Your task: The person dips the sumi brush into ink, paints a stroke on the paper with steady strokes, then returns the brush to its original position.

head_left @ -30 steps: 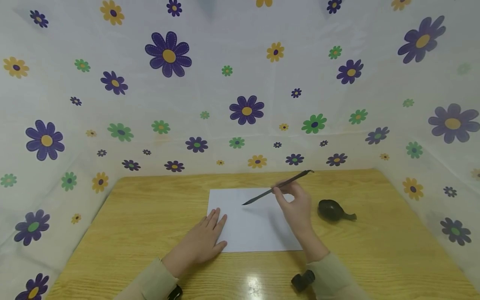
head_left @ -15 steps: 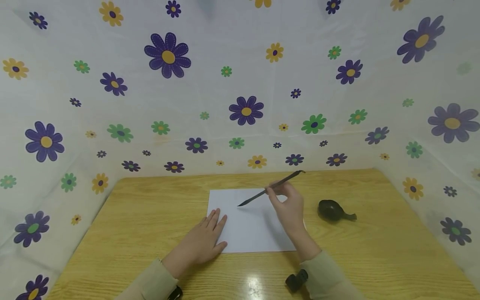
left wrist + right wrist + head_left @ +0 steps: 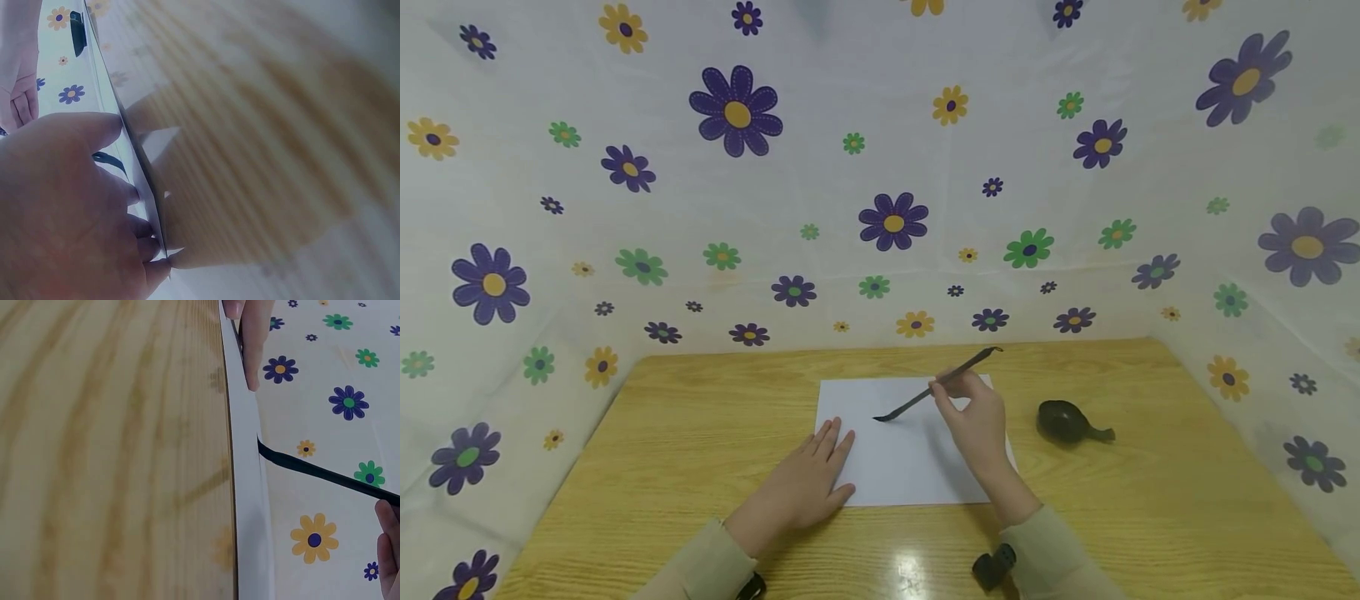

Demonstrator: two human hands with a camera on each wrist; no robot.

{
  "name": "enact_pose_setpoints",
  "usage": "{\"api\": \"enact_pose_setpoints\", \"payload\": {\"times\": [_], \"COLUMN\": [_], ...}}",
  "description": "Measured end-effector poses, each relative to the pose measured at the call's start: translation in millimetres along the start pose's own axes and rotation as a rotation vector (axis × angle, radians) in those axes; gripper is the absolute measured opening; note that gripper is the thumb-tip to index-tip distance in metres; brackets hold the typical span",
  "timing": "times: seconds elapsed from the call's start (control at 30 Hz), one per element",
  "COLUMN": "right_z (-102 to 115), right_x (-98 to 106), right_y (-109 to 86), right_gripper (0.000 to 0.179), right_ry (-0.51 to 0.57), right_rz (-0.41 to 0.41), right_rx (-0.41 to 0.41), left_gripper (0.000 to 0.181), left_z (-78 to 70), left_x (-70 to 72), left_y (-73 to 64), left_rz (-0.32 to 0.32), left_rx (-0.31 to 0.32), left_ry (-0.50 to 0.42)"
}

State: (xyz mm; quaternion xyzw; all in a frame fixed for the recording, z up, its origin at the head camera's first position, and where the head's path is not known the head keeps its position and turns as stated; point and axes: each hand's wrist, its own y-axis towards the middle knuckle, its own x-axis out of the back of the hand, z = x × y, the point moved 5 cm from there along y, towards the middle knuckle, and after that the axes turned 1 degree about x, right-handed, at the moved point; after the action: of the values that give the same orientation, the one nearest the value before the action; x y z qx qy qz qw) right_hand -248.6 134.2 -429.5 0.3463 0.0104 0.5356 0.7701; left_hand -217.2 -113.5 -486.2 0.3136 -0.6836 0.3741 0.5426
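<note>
A black writing brush (image 3: 917,398) slants over a white sheet of paper (image 3: 910,467), pinched near its middle by the fingers of my right hand (image 3: 977,425). Its dark tip is bent against the paper, left of the sheet's middle; the right wrist view also shows the brush (image 3: 312,469) with its bristles curving at the sheet. My left hand (image 3: 808,483) lies flat with fingers spread on the paper's left edge. From the left wrist camera, the fingertips of the left hand (image 3: 69,194) rest along the sheet. No marks show on the paper.
Right of the paper, a dark gourd-shaped dish (image 3: 1063,422) with a short handle rests on the wooden table (image 3: 700,433). A white cloth with printed flowers (image 3: 820,183) rises behind the table and along both sides. Dark wrist devices (image 3: 994,567) sit at both cuffs.
My right hand has shifted left with the brush, and the tip has come down until it bends on the paper. The left hand has stayed still.
</note>
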Motion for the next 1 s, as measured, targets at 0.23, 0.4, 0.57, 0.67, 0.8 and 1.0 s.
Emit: {"api": "enact_pose_setpoints", "payload": {"times": [0.23,0.4,0.57,0.67,0.8,1.0], "right_z": [2.7,1.8,-0.1,-1.3,-1.7,0.4], "right_x": [1.3,1.7,2.0,2.4,2.3,2.5], "right_y": [-0.5,-1.2,-1.1,-0.9,-0.5,-0.5], "right_gripper": [0.008,0.009,0.009,0.009,0.009,0.009], "right_ry": [-0.047,-0.071,-0.092,-0.097,-0.091,-0.087], "right_rz": [0.029,0.038,0.041,0.04,0.04,0.037], "right_rx": [-0.017,-0.035,-0.043,-0.041,-0.031,-0.014], "left_gripper": [0.075,0.075,0.075,0.075,0.075,0.076], "left_z": [0.6,2.7,3.0,2.7,2.9,3.8], "left_x": [-0.7,-4.6,-5.5,-4.5,-3.7,-5.3], "left_y": [0.4,1.0,2.0,2.1,2.1,2.6], "left_rz": [-0.004,0.003,0.005,0.001,-0.005,0.0], "left_rx": [-0.001,0.007,0.006,0.003,0.002,0.004], "left_ry": [0.002,0.006,0.008,0.011,0.012,0.01]}}
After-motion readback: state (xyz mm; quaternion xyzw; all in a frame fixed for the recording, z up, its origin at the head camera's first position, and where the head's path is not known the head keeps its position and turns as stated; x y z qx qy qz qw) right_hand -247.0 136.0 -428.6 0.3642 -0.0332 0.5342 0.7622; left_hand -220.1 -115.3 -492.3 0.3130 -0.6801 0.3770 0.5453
